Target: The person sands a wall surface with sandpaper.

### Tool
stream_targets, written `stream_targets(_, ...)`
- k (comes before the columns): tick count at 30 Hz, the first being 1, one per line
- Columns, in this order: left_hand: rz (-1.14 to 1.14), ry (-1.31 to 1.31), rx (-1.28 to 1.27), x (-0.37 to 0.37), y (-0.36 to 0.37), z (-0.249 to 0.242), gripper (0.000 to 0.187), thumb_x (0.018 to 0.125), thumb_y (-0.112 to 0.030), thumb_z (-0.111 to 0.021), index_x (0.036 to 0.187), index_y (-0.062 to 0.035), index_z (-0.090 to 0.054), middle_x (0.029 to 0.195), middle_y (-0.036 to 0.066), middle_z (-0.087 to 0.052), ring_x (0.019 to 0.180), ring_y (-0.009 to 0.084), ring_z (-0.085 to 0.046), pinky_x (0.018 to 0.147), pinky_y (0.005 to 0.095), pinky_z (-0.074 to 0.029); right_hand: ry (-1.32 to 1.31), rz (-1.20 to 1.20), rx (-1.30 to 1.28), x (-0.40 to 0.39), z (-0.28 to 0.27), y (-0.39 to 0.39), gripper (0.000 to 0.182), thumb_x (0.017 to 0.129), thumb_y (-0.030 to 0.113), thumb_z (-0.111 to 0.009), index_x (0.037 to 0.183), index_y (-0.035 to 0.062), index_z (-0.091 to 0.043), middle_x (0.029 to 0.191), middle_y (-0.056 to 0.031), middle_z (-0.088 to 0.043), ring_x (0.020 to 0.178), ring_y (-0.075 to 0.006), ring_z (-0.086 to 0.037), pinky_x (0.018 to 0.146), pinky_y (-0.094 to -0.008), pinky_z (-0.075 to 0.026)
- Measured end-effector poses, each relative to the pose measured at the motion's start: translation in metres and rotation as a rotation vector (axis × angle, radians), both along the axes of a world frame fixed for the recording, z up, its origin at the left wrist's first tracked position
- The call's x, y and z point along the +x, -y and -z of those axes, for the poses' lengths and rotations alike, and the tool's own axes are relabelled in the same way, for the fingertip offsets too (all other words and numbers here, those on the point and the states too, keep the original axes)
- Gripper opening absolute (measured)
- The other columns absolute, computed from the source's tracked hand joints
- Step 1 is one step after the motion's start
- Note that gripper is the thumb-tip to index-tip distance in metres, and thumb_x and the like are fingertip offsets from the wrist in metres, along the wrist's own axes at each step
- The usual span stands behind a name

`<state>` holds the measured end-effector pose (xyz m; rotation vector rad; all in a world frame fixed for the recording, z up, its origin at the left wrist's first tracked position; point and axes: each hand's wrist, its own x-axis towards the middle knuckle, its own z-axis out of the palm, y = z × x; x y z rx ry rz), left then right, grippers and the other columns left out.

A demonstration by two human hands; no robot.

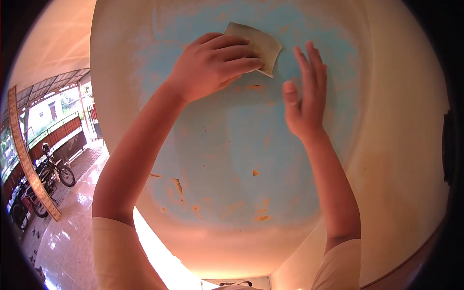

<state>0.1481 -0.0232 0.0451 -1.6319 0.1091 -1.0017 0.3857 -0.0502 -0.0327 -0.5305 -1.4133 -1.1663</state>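
Sanding the wall (232, 159), it seems: left hand (207, 65) grips the sheet (267, 46); right hand (308, 104), empty, spread, just beside it. Next stroke likely wants flat pressure.

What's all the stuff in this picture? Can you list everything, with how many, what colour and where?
sandpaper-like sheet: one, tan, top middle, against the wall
wall: one, patchy blue with beige around, centre
chipped spots: several, orange-brown, mostly lower on the wall
ceiling: one, cream, upper left
roof: one, brownish grey, outside left
post: one, brown, slanting at left
motorcycle: at least one, mostly black, outside left
fence: one, reddish brown, behind the motorcycle
tiled floor: one, shiny pinkish, lower left
sleeves: two, pale beige, bottom
left hand: one, bare, upper middle, holding the sheet
right hand: one, bare, right of the sheet, empty
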Motion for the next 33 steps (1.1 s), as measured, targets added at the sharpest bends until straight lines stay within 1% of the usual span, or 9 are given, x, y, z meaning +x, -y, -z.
stream_targets(5,-0.096,0.016,-0.117,-0.010,0.001,0.002,0.024,0.081,-0.018,-0.076,0.105,-0.0211,-0.072,0.106,-0.005,-0.072,0.106,0.0190,-0.067,0.087,0.0387,-0.055,0.242,-0.091,-0.100,-0.051,-0.022,0.011,0.059,0.100,0.045,-0.053,0.151,0.0154,-0.045,0.159,-0.0112,-0.038,0.146,-0.0353,-0.036,0.118,-0.0596,-0.026)
stream_targets(10,-0.062,0.160,-0.155,-0.052,0.001,0.014,0.029,0.083,-0.022,-0.073,0.112,-0.0218,-0.073,0.121,-0.004,-0.071,0.118,0.0223,-0.065,0.096,0.0427,-0.053,0.269,0.260,-0.153,-0.044,-0.046,-0.006,0.066,0.099,0.050,-0.052,0.154,0.0167,-0.039,0.160,-0.0073,-0.037,0.148,-0.0318,-0.032,0.122,-0.0526,-0.023)
stream_targets(16,-0.372,0.514,-0.270,-0.136,-0.013,-0.019,0.058,0.099,-0.047,-0.051,0.153,-0.0302,-0.043,0.164,0.001,-0.032,0.153,0.0276,-0.025,0.124,0.0504,-0.015,0.051,0.479,-0.103,-0.009,-0.139,-0.008,0.068,0.101,0.053,-0.046,0.154,0.0105,-0.037,0.162,-0.0106,-0.031,0.151,-0.0311,-0.024,0.124,-0.0515,-0.018)
stream_targets(20,-0.408,0.582,-0.251,-0.128,-0.010,-0.016,0.058,0.101,-0.049,-0.046,0.155,-0.0278,-0.041,0.165,0.001,-0.032,0.154,0.0276,-0.023,0.125,0.0496,-0.013,-0.111,0.476,-0.200,-0.067,-0.140,0.013,0.068,0.104,0.051,-0.042,0.157,0.0085,-0.032,0.165,-0.0142,-0.024,0.154,-0.0319,-0.018,0.126,-0.0503,-0.014)
stream_targets(22,-0.391,0.630,-0.229,-0.128,-0.011,-0.018,0.058,0.101,-0.051,-0.044,0.155,-0.0298,-0.041,0.165,0.001,-0.032,0.154,0.0277,-0.023,0.125,0.0504,-0.013,0.201,0.527,-0.346,-0.104,-0.115,0.033,0.066,0.105,0.049,-0.041,0.157,0.0089,-0.034,0.164,-0.0145,-0.026,0.153,-0.0331,-0.021,0.126,-0.0484,-0.017)
stream_targets(25,-0.385,0.713,-0.252,-0.132,-0.015,-0.017,0.058,0.101,-0.051,-0.044,0.155,-0.0318,-0.041,0.165,0.001,-0.032,0.154,0.0273,-0.023,0.125,0.0509,-0.013,0.272,0.345,-0.019,-0.107,-0.102,-0.007,0.064,0.100,0.050,-0.052,0.150,0.0116,-0.044,0.159,-0.0117,-0.038,0.148,-0.0322,-0.033,0.121,-0.0499,-0.026)
stream_targets(29,-0.379,0.723,-0.257,-0.131,-0.015,-0.013,0.057,0.101,-0.051,-0.044,0.155,-0.0327,-0.041,0.165,0.000,-0.032,0.154,0.0269,-0.023,0.125,0.0512,-0.012,0.277,0.439,-0.001,-0.064,-0.148,-0.002,0.067,0.098,0.053,-0.054,0.146,0.0066,-0.047,0.156,-0.0156,-0.041,0.146,-0.0329,-0.036,0.121,-0.0482,-0.027)
stream_targets(31,-0.367,0.719,-0.248,-0.130,-0.013,-0.016,0.057,0.101,-0.051,-0.044,0.154,-0.0326,-0.041,0.165,0.000,-0.032,0.154,0.0267,-0.024,0.125,0.0515,-0.013,-0.097,0.585,-0.217,-0.069,-0.168,0.023,0.064,0.105,0.047,-0.041,0.155,0.0066,-0.035,0.163,-0.0145,-0.029,0.151,-0.0348,-0.024,0.125,-0.0463,-0.021)
stream_targets(33,-0.366,0.717,-0.249,-0.129,-0.012,-0.018,0.057,0.101,-0.051,-0.044,0.154,-0.0324,-0.041,0.165,0.000,-0.032,0.154,0.0268,-0.024,0.125,0.0517,-0.013,-0.145,0.545,-0.212,-0.101,-0.153,0.023,0.062,0.105,0.043,-0.043,0.152,0.0024,-0.037,0.160,-0.0164,-0.035,0.149,-0.0361,-0.028,0.124,-0.0455,-0.024)
